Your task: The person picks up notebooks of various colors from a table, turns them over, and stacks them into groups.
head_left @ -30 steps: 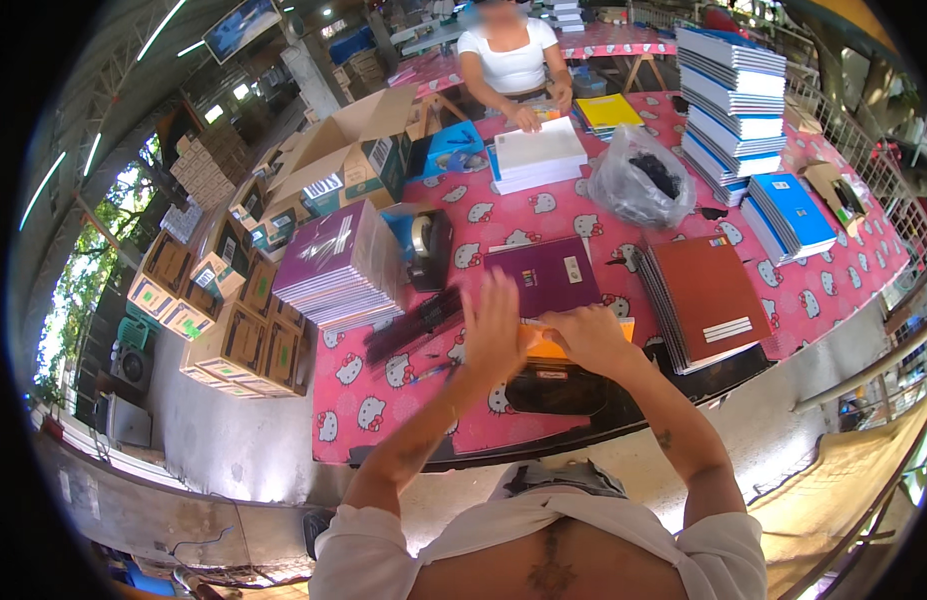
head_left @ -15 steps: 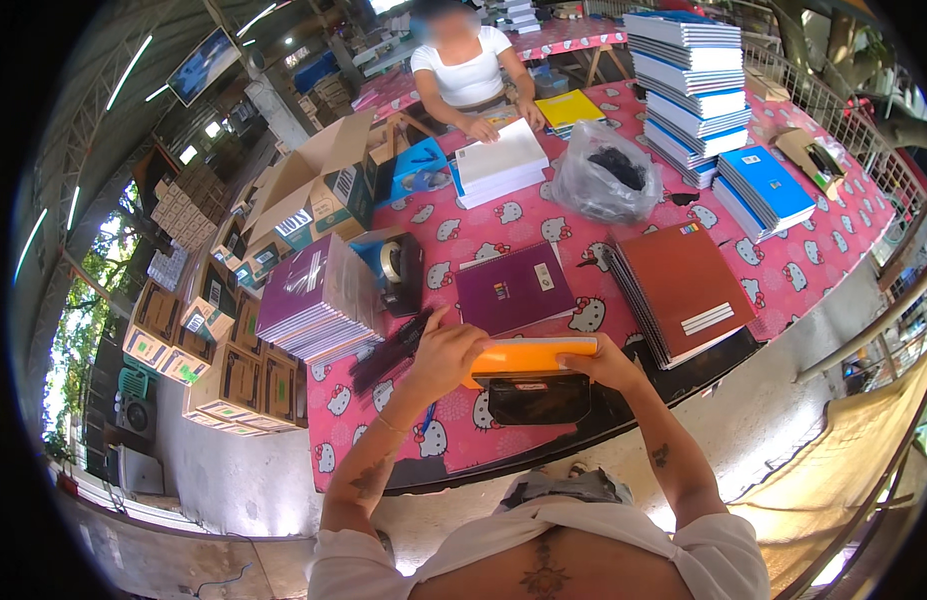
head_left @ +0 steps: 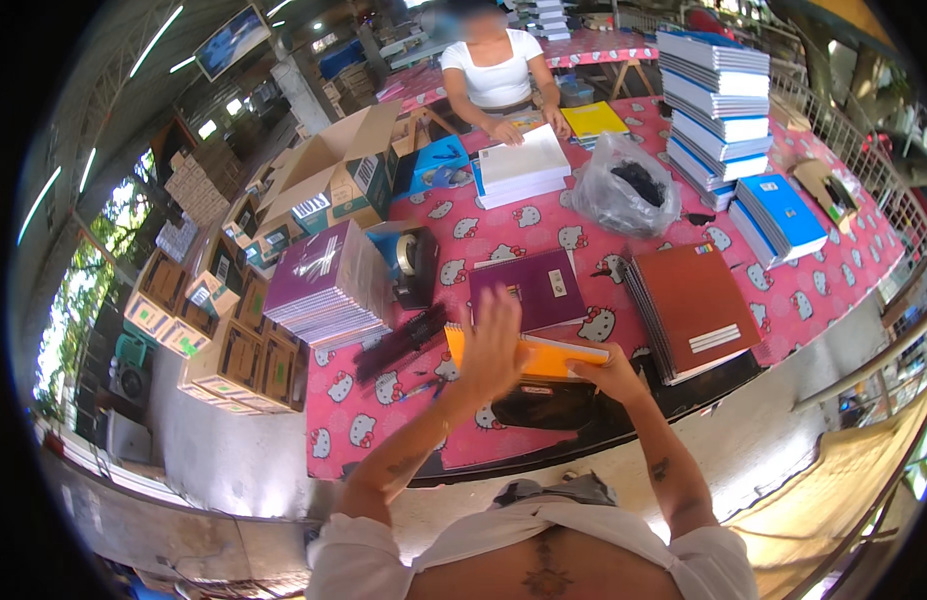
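An orange notebook (head_left: 561, 364) is tilted up on its edge above a black box-like device (head_left: 543, 404) near the front of the table. Gripping the notebook's right end is my right hand (head_left: 611, 372), fingers closed round it. My left hand (head_left: 493, 345) is raised flat in front of the notebook's left part, fingers stretched out and slightly blurred; whether its palm touches the cover I cannot tell. A purple notebook (head_left: 528, 285) lies just beyond. Left of my left hand lies a bundle of thin black strands, likely binding coils (head_left: 401, 345).
Wrapped purple notebooks (head_left: 318, 270) and a tape dispenser (head_left: 418, 265) stand left. Red-brown notebooks (head_left: 693, 305) lie right, with blue notebooks (head_left: 778, 215), a tall notebook stack (head_left: 718, 90) and a plastic bag (head_left: 623, 195) farther back. Across the table, a person handles a white-paged stack (head_left: 523, 170).
My left hand has let go of the orange notebook's left end and moved right, opening flat before it. The notebook now slants down to the right, still in my right hand. The view has shifted slightly.
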Demonstrator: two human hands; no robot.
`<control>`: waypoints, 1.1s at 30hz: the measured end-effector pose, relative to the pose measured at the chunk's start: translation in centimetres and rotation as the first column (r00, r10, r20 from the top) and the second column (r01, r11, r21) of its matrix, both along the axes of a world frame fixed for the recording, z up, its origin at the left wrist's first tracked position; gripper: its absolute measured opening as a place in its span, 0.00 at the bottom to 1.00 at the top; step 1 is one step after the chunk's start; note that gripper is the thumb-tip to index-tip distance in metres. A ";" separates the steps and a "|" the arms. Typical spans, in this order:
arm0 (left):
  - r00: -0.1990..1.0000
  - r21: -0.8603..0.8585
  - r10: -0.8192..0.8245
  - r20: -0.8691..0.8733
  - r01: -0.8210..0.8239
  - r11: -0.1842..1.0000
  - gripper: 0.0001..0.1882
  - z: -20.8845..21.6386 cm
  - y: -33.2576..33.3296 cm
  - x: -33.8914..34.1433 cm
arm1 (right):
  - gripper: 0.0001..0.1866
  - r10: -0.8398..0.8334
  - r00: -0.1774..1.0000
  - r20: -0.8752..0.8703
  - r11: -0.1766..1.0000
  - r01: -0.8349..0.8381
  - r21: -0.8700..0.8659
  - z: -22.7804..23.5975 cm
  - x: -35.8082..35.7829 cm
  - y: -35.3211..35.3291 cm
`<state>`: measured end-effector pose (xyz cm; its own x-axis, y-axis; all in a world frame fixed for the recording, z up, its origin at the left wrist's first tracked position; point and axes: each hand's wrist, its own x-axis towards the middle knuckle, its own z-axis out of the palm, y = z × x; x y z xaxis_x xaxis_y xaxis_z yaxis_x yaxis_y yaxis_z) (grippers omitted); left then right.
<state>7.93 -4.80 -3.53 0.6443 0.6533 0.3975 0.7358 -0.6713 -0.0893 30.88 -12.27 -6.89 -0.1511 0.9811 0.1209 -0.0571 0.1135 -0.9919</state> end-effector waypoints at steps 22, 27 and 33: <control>0.998 0.149 -0.025 -0.052 0.033 0.988 0.47 3.4 -0.5 2.5 | 0.15 -0.070 0.998 0.011 0.996 0.069 0.064 -1.6 -1.1 0.2; 0.959 0.028 -0.282 0.035 0.281 0.959 0.45 0.5 -3.1 2.9 | 0.14 -0.141 0.988 -0.062 0.988 0.144 0.048 -1.0 -1.9 -0.2; 0.920 -0.092 -0.390 0.022 0.391 0.916 0.45 0.0 -4.6 3.2 | 0.11 -0.158 0.987 0.031 0.981 0.153 0.119 -2.2 -1.4 0.2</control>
<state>11.16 -9.42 -3.58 0.8544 0.3843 0.3498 0.4137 -0.9104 -0.0103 29.50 -12.11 -9.12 -0.0046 0.9728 0.2317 0.0098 0.2317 -0.9727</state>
